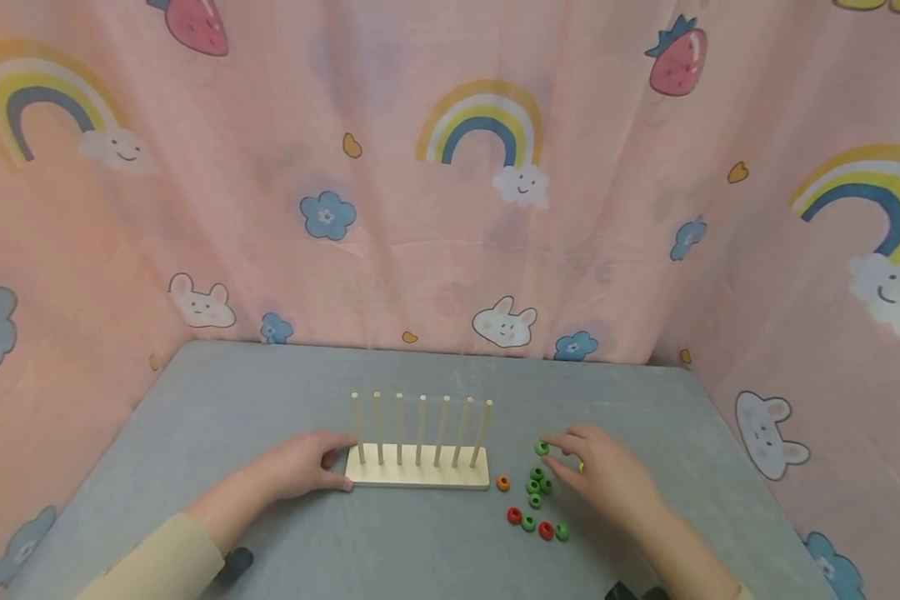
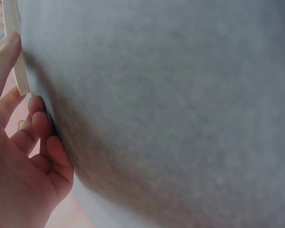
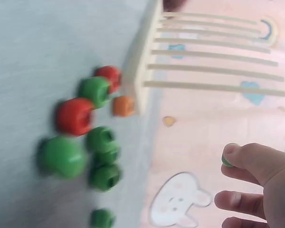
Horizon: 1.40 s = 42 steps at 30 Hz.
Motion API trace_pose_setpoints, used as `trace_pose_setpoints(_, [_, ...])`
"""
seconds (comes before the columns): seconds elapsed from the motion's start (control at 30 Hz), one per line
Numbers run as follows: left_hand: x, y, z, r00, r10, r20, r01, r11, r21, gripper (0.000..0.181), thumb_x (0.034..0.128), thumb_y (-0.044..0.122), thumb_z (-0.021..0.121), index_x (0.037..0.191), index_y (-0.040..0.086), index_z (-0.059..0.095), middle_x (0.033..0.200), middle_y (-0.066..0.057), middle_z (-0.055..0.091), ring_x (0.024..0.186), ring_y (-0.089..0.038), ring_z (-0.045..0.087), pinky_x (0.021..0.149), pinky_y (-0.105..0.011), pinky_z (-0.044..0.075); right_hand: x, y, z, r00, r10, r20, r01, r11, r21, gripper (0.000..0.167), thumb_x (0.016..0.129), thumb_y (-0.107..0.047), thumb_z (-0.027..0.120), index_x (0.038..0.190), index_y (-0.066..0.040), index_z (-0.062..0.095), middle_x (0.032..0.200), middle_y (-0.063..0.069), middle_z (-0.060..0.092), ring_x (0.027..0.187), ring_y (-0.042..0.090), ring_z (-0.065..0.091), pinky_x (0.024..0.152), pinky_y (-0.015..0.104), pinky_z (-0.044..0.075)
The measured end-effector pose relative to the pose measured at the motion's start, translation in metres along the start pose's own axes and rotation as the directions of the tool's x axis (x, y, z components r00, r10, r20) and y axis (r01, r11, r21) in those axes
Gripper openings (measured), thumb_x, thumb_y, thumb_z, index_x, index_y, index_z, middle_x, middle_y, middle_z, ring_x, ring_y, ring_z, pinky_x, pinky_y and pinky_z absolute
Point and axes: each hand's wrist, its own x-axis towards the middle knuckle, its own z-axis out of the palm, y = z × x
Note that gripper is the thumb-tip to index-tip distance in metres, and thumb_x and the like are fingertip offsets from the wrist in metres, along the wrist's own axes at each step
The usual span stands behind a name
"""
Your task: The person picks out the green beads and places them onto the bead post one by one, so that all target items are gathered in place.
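Observation:
A pale wooden peg rack point(image 1: 417, 477) with several upright pegs stands mid-table. At its left end my left hand point(image 1: 303, 467) grips the base, thumb on the front edge and forefinger behind; the left wrist view shows the thumb on the base's edge point(image 2: 22, 78). To the right of the rack, my right hand point(image 1: 607, 475) pinches a green bead point(image 1: 542, 448) between thumb and forefinger. In the right wrist view, fingertips mostly cover that bead point(image 3: 228, 156). Below this hand lie several loose green beads point(image 1: 535, 500), red beads point(image 1: 514, 516) and an orange bead point(image 1: 503, 482).
A yellow bead point(image 1: 581, 467) shows partly behind the right hand. The grey tabletop point(image 1: 285, 375) meets a pink patterned curtain point(image 1: 450, 267) at the back and sides. Dark objects point(image 1: 234, 567) sit at the left wrist and the bottom edge.

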Motion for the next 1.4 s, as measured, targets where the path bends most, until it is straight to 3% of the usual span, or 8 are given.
trace_pose_setpoints(0.17, [0.0, -0.001, 0.001, 1.0, -0.001, -0.003, 0.001, 1.0, -0.005, 0.066, 0.0744, 0.041, 0.085, 0.132, 0.018, 0.064, 0.078, 0.002, 0.05, 0.072, -0.014, 0.045, 0.064, -0.035, 0.034, 0.013, -0.015, -0.012, 0.997, -0.035, -0.074, 0.036, 0.999, 0.017, 0.028, 0.087, -0.031, 0.077, 0.113, -0.021, 0.075, 0.089, -0.008, 0.063, 0.083, 0.012, 0.059, 0.068, 0.034, 0.052])
trace_pose_setpoints(0.33, [0.001, -0.002, 0.001, 1.0, 0.01, -0.004, -0.01, 1.0, -0.015, 0.066, 0.075, 0.041, 0.085, 0.133, 0.018, 0.063, 0.077, 0.002, 0.05, 0.071, -0.014, 0.045, 0.063, -0.034, 0.034, 0.023, -0.026, -0.026, 0.969, -0.129, -0.21, 0.136, 0.991, 0.02, 0.027, 0.085, -0.028, 0.079, 0.11, -0.019, 0.076, 0.087, -0.007, 0.064, 0.08, 0.013, 0.06, 0.064, 0.032, 0.05])
trace_pose_setpoints(0.43, [0.002, -0.002, 0.0, 1.0, 0.026, -0.006, -0.026, 1.0, -0.013, 0.066, 0.0749, 0.041, 0.085, 0.132, 0.017, 0.063, 0.077, 0.002, 0.05, 0.071, -0.014, 0.045, 0.063, -0.033, 0.034, 0.027, -0.032, -0.034, 0.959, -0.15, -0.24, 0.162, 0.986, 0.03, 0.027, 0.086, -0.029, 0.078, 0.111, -0.019, 0.076, 0.087, -0.007, 0.063, 0.081, 0.012, 0.058, 0.065, 0.033, 0.05])
trace_pose_setpoints(0.7, [0.001, 0.001, -0.002, 1.0, 0.026, -0.012, -0.026, 0.999, -0.019, 0.065, 0.0744, 0.04, 0.086, 0.13, 0.016, 0.064, 0.078, 0.001, 0.05, 0.072, -0.014, 0.045, 0.063, -0.034, 0.034, 0.034, -0.051, -0.048, 0.966, -0.14, -0.216, 0.157, 0.985, 0.066, 0.028, 0.089, -0.035, 0.074, 0.113, -0.022, 0.074, 0.091, -0.007, 0.062, 0.082, 0.014, 0.058, 0.068, 0.033, 0.05])
trace_pose_setpoints(0.97, [0.001, 0.0, -0.002, 1.0, 0.025, -0.006, -0.025, 0.999, -0.03, 0.065, 0.0738, 0.041, 0.086, 0.13, 0.017, 0.064, 0.078, 0.001, 0.051, 0.071, -0.014, 0.045, 0.063, -0.034, 0.035, 0.039, -0.061, -0.044, 0.971, -0.129, -0.199, 0.147, 0.986, 0.075, 0.025, 0.088, -0.033, 0.076, 0.11, -0.022, 0.075, 0.09, -0.009, 0.062, 0.082, 0.012, 0.057, 0.068, 0.032, 0.05])
trace_pose_setpoints(1.4, [0.0, -0.003, -0.002, 0.999, 0.033, -0.01, -0.034, 0.999, -0.035, 0.065, 0.0731, 0.042, 0.085, 0.13, 0.019, 0.065, 0.077, 0.001, 0.05, 0.07, -0.014, 0.044, 0.062, -0.033, 0.034, 0.046, -0.068, -0.041, 0.969, -0.181, -0.167, 0.191, 0.98, 0.05, 0.023, 0.087, -0.029, 0.077, 0.108, -0.022, 0.076, 0.089, -0.01, 0.062, 0.081, 0.009, 0.056, 0.067, 0.031, 0.049])
